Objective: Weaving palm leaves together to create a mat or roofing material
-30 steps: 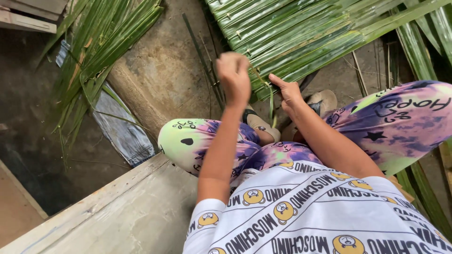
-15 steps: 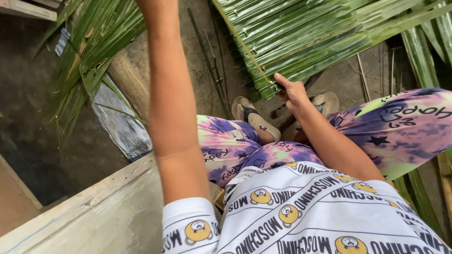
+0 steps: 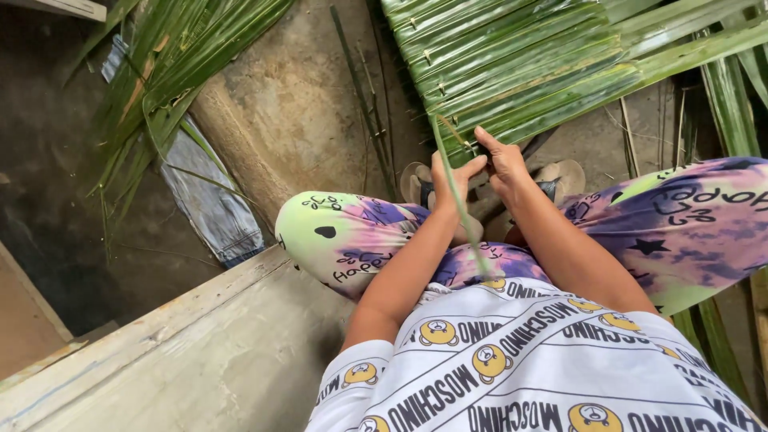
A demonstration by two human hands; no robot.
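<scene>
Lowering my left hand (image 3: 450, 182) back beside right hand (image 3: 502, 160), both pinching thin leaf strip (image 3: 458, 200) at woven palm panel (image 3: 528, 64) edge; strip seeming light, pliant, best gripped near panel.

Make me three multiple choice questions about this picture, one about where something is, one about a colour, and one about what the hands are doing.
1. Where does the loose bundle of long green palm leaves lie?
A. upper left, on the ground
B. on the person's lap
C. on the grey wooden board

2. What colour is the flat panel of folded palm leaves in front of the person?
A. brown
B. green
C. white

3. What are the two hands doing?
A. resting flat on the knees
B. both raised overhead
C. meeting at the near edge of the panel, with a thin green leaf strip at the left hand

Answers:
1 A, the bundle fans out over the bare ground at the upper left.
2 B, its overlapping strips are all green.
3 C, the left hand and the right hand come together at the panel's edge, and the strip runs from there toward the lap.
</scene>
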